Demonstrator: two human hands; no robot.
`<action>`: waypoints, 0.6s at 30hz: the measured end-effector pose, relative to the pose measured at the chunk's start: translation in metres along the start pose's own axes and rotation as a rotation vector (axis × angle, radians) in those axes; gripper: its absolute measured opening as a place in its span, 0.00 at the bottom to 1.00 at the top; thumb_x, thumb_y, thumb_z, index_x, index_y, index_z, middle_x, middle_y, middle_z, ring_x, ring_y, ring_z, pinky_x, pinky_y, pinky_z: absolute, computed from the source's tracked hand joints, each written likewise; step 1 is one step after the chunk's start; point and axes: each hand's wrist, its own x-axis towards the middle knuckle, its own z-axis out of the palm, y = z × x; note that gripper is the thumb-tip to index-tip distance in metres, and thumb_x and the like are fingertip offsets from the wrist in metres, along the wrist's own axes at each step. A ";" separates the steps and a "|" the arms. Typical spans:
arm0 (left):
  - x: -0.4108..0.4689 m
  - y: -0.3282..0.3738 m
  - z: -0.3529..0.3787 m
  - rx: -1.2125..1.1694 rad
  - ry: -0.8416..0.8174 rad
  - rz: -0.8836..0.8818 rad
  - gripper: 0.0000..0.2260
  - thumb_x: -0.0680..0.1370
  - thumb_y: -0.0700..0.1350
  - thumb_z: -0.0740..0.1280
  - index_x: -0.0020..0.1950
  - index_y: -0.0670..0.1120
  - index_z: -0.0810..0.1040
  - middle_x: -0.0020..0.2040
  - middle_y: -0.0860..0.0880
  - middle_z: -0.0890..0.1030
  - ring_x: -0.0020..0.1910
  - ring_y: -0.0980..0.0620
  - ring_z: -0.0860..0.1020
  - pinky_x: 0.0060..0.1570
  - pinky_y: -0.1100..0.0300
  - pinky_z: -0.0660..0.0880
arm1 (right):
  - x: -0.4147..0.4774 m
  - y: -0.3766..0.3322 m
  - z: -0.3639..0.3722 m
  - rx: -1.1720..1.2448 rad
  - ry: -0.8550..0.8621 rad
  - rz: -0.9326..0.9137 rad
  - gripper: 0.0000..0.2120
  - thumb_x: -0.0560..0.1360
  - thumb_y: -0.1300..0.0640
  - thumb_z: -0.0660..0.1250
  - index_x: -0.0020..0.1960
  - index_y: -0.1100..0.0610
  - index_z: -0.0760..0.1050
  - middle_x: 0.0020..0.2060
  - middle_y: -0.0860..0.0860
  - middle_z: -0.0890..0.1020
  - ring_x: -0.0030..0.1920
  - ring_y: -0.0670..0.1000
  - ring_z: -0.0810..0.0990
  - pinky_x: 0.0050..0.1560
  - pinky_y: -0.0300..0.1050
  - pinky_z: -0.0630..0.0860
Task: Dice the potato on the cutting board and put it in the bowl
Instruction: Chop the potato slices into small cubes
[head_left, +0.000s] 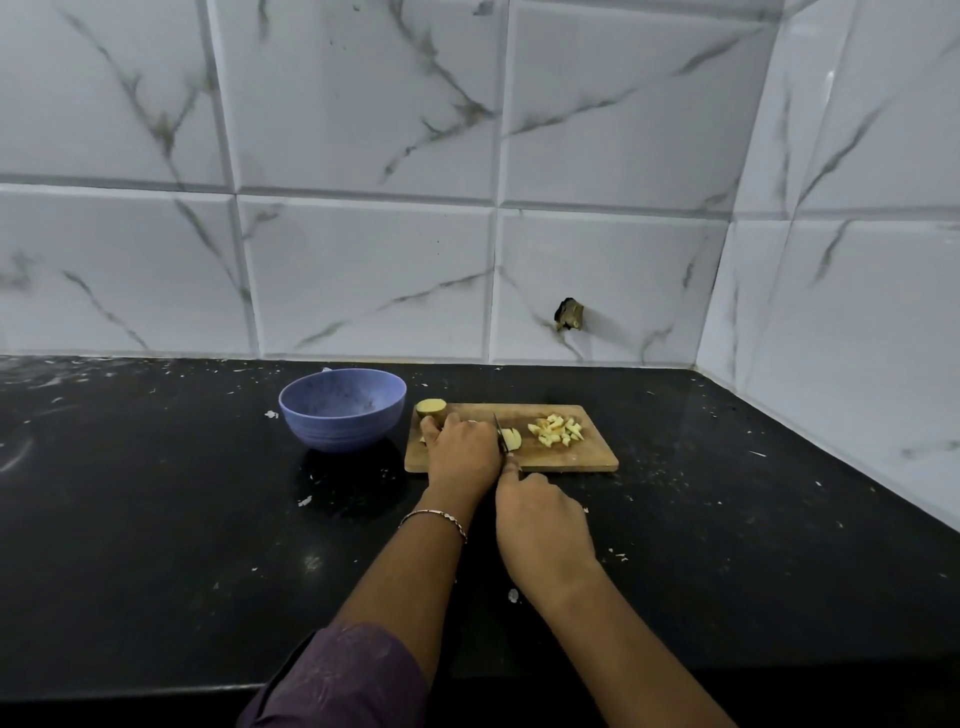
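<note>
The left hand (461, 451) clamps a pale potato piece (512, 439) on a rectangular wooden cutting board (589, 457). The right hand (544, 525) grips a small dark knife (501, 433), its blade just beside that left hand, so a slip could cut it. Diced potato pieces (557, 431) lie rightward, and a round blue bowl (343, 415) stands left.

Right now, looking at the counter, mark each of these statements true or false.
1. The bowl holds diced potato. False: no potato shows in it; the dice lie on the board.
2. The right hand holds the knife. True.
3. The bowl stands left of the board. True.
4. The left hand grips the bowl. False: it holds a piece on the board.
5. A potato half sits at the board's far left corner. True.
</note>
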 end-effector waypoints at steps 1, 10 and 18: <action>0.000 0.000 0.000 -0.001 -0.001 0.002 0.12 0.80 0.53 0.62 0.57 0.49 0.80 0.56 0.49 0.80 0.66 0.47 0.69 0.69 0.41 0.54 | 0.002 0.000 0.000 0.002 -0.001 0.001 0.27 0.83 0.64 0.57 0.79 0.60 0.53 0.58 0.58 0.76 0.52 0.53 0.80 0.43 0.43 0.72; 0.000 -0.002 0.000 -0.016 0.003 -0.002 0.12 0.79 0.54 0.62 0.54 0.49 0.80 0.56 0.49 0.81 0.65 0.48 0.70 0.70 0.41 0.54 | 0.005 0.002 0.002 -0.001 0.014 -0.008 0.24 0.83 0.63 0.56 0.78 0.60 0.57 0.57 0.58 0.76 0.50 0.53 0.80 0.44 0.44 0.75; -0.002 0.000 0.000 0.009 0.014 -0.005 0.10 0.79 0.52 0.63 0.53 0.50 0.80 0.55 0.49 0.80 0.64 0.48 0.70 0.70 0.40 0.54 | -0.004 0.003 -0.001 -0.021 0.005 -0.013 0.28 0.83 0.64 0.56 0.80 0.59 0.51 0.58 0.58 0.76 0.51 0.53 0.80 0.41 0.43 0.71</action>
